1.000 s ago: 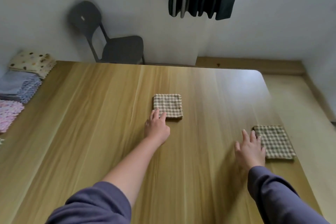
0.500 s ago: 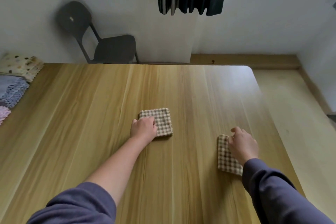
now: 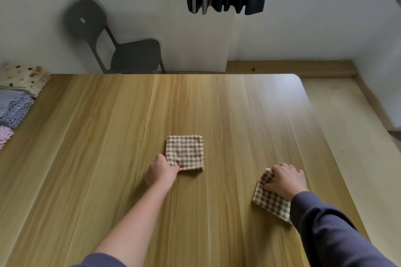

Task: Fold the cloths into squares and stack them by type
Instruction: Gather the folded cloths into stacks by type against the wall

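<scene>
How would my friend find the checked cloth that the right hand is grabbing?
Look at the wooden table, near its right edge. The right hand grips a checked cloth there. Unlike the other checked cloth, mid-table, it sits crooked and partly hidden.

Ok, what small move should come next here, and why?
Probably the right hand lifts the right checked cloth across onto the centre checked cloth: both are folded squares of the same pattern, and the left hand pinches the centre one's near corner, steadying it.
</scene>
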{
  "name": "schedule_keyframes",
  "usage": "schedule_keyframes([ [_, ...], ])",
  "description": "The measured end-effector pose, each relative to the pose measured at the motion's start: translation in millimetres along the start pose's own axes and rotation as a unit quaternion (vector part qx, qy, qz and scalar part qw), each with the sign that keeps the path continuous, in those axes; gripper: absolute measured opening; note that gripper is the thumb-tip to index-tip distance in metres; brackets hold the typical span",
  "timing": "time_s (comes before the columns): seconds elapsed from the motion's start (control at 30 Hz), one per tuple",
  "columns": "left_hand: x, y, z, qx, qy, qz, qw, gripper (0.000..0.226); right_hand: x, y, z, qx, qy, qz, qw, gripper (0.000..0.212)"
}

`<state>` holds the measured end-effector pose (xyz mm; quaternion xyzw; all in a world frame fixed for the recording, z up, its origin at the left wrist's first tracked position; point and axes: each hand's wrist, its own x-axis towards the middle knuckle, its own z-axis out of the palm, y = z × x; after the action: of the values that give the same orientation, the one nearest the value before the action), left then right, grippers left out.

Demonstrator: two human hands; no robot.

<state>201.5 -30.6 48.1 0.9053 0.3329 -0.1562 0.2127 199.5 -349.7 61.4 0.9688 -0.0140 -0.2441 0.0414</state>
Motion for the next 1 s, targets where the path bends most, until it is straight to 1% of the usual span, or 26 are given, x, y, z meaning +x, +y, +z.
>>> schedule_keyframes([
  [0.07,-0.1,-2.9,-2.2,-0.047,-0.032,-0.014,0.998,0.022,-4.2,-3.4,0.3,0.016,0.001,-0.016,1.000,0.040],
  [0.1,-0.4,-4.8,-3.7,-0.093,-0.043,-0.015,0.995,0.018,-6.6,-6.2,0.5,0.037,0.003,-0.024,0.999,0.035],
  [0.13,-1.8,-7.3,-5.5,-0.161,-0.055,-0.014,0.985,0.015,-9.3,-10.1,-0.4,0.076,0.002,-0.026,0.997,0.029],
  [0.17,-5.5,-10.6,-9.2,-0.248,-0.070,-0.015,0.966,0.012,-13.0,-15.7,-3.4,0.134,-0.011,-0.022,0.991,0.026],
  [0.2,-10.5,-13.5,-14.5,-0.341,-0.090,-0.017,0.936,0.010,-16.7,-21.0,-7.4,0.195,-0.036,-0.016,0.980,0.024],
  [0.27,-21.5,-23.8,-28.6,-0.494,-0.139,-0.029,0.858,0.014,-27.1,-36.4,-18.4,0.299,-0.106,-0.019,0.948,0.022],
  [0.3,-25.9,-31.1,-35.8,-0.544,-0.165,-0.036,0.822,0.018,-32.7,-45.9,-24.4,0.341,-0.137,-0.027,0.930,0.022],
  [0.33,-28.9,-39.0,-41.6,-0.577,-0.187,-0.043,0.794,0.020,-38.4,-55.4,-30.1,0.379,-0.164,-0.037,0.910,0.020],
  [0.37,-31.6,-49.7,-49.1,-0.599,-0.202,-0.046,0.773,0.021,-46.2,-68.4,-37.1,0.418,-0.189,-0.050,0.887,0.019],
  [0.4,-33.3,-57.8,-53.5,-0.611,-0.213,-0.047,0.761,0.021,-53.1,-79.0,-43.7,0.456,-0.211,-0.066,0.862,0.019],
  [0.43,-35.4,-70.3,-62.7,-0.617,-0.222,-0.045,0.754,0.021,-60.7,-96.5,-50.6,0.495,-0.233,-0.085,0.833,0.021],
  [0.5,-41.6,-90.1,-77.9,-0.610,-0.241,-0.034,0.754,0.021,-75.1,-130.8,-64.3,0.561,-0.282,-0.115,0.770,0.025],
  [0.53,-45.6,-99.2,-85.6,-0.606,-0.250,-0.025,0.754,0.020,-80.3,-149.0,-70.6,0.582,-0.302,-0.127,0.745,0.027],
  [0.57,-49.8,-107.6,-93.5,-0.608,-0.255,-0.021,0.752,0.021,-85.2,-168.4,-76.8,0.596,-0.315,-0.139,0.726,0.028],
  [0.6,-53.3,-115.0,-100.8,-0.610,-0.252,-0.020,0.751,0.023,-88.4,-186.2,-81.7,0.603,-0.322,-0.147,0.715,0.028],
  [0.67,-58.1,-135.8,-119.7,-0.627,-0.246,-0.021,0.739,0.024,-95.2,-225.4,-90.8,0.607,-0.322,-0.165,0.708,0.026],
  [0.7,-57.7,-154.3,-132.9,-0.634,-0.250,-0.013,0.732,0.026,-98.9,-252.2,-92.4,0.602,-0.321,-0.172,0.711,0.022],
  [0.77,-57.3,-183.3,-154.3,-0.630,-0.254,0.007,0.734,0.031,-105.4,-294.3,-93.1,0.596,-0.319,-0.174,0.716,0.014],
  [0.8,-55.5,-197.4,-162.8,-0.629,-0.251,0.004,0.736,0.034,-109.2,-312.8,-92.4,0.593,-0.321,-0.174,0.718,0.013],
  [0.93,-28.5,-280.1,-206.8,-0.635,-0.237,0.016,0.735,0.038,-126.1,-413.3,-86.3,0.576,-0.320,-0.173,0.732,0.019],
  [1.0,-12.7,-321.9,-227.5,-0.638,-0.220,0.013,0.738,0.042,-136.3,-464.6,-84.8,0.569,-0.312,-0.175,0.740,0.018],
])
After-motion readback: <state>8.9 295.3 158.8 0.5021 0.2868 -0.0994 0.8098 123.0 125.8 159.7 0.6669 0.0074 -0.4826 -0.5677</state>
